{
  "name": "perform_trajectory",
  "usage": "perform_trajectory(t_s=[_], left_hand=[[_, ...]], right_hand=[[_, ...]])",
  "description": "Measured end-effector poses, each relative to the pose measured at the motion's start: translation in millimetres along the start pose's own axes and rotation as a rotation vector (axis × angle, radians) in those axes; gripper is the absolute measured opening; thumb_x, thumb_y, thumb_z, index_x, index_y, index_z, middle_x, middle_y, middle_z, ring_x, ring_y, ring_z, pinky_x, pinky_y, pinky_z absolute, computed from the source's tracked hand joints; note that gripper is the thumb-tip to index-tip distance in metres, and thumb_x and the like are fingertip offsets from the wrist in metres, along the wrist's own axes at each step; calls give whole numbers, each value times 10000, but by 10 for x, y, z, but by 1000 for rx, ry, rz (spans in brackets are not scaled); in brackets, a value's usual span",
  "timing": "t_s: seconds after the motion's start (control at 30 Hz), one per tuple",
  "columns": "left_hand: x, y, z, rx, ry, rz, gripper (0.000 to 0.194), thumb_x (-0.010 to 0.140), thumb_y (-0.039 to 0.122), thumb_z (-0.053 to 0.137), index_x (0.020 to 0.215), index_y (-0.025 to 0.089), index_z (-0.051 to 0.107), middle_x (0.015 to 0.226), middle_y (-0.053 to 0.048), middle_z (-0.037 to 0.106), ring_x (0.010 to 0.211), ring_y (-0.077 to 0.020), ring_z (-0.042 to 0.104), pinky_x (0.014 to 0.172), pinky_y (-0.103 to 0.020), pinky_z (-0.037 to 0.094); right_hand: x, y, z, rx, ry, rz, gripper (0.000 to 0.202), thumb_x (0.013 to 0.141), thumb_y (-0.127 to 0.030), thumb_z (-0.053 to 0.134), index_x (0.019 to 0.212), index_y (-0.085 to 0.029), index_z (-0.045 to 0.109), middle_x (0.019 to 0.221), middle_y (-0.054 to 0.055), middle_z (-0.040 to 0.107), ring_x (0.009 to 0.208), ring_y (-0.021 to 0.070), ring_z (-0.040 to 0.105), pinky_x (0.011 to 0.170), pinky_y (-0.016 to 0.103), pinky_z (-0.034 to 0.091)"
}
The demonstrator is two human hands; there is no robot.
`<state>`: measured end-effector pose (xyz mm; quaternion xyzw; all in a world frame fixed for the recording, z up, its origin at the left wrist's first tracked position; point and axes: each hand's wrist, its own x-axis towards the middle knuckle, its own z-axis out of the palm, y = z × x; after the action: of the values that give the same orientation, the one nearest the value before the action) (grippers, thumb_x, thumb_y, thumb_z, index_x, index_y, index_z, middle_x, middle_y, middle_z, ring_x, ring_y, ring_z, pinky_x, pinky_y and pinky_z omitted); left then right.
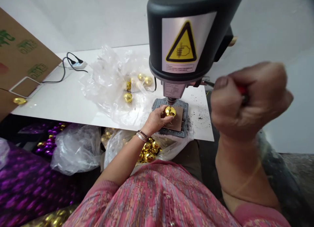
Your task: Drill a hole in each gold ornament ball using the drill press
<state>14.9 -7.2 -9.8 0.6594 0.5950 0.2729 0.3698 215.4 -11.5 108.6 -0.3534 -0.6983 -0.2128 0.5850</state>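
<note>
My left hand [157,120] is closed around a shiny gold ball [170,111], thumb and fingers on its sides. The ball rests on a brown board [177,121] over the grey base [185,122] of a black drill press [157,33]. Straight above the ball, the drill chuck [171,101] points down, its bit reaching the ball's top or nearly so; which one I cannot tell. My right hand [250,96] is wrapped around the press's feed lever [208,83], at the right of the machine. A red part of the lever's grip shows between the fingers.
Several gold balls [128,97] lie on a clear plastic bag [105,89] left of the press. A bag of gold balls [149,151] sits at my lap. Dark shavings [200,115] dot the white table [61,102]. A power strip [78,65] and a cardboard box [24,53] stand left.
</note>
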Motion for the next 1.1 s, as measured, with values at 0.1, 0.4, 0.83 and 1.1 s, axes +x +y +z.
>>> perform_trajectory(t_s=[0.1,0.4,0.83,1.1], left_hand=[[3,1,-2,6,-7,11,455,886,253,836,1325,152,774,1099,-57,796,930,-185,701,906,-278,549],[-1,-8,11,13,-5,14,480,899,266,841,1350,119,768,1062,-68,786,933,-196,699,914,-283,542],[-10,-8,30,17,0,21,389,904,246,808,1280,156,766,1076,-41,798,956,-195,706,906,-284,543],[-35,87,56,21,22,-55,385,862,226,837,1235,182,753,1012,-12,786,891,-178,701,818,-265,509]], right_hand=[[-298,-5,-77,-83,-54,-56,104,1026,-229,520,927,-207,545,794,-9,499,776,100,458,764,281,365],[-519,-14,25,-109,19,-126,143,961,-219,626,910,-219,492,751,-20,509,765,116,490,752,305,418],[-786,-5,202,-50,97,-109,122,954,-140,581,1004,-213,498,827,-6,523,842,110,567,838,284,549],[-598,3,142,-91,83,-152,131,1019,-239,539,920,-200,462,761,-21,468,741,86,507,720,251,469]])
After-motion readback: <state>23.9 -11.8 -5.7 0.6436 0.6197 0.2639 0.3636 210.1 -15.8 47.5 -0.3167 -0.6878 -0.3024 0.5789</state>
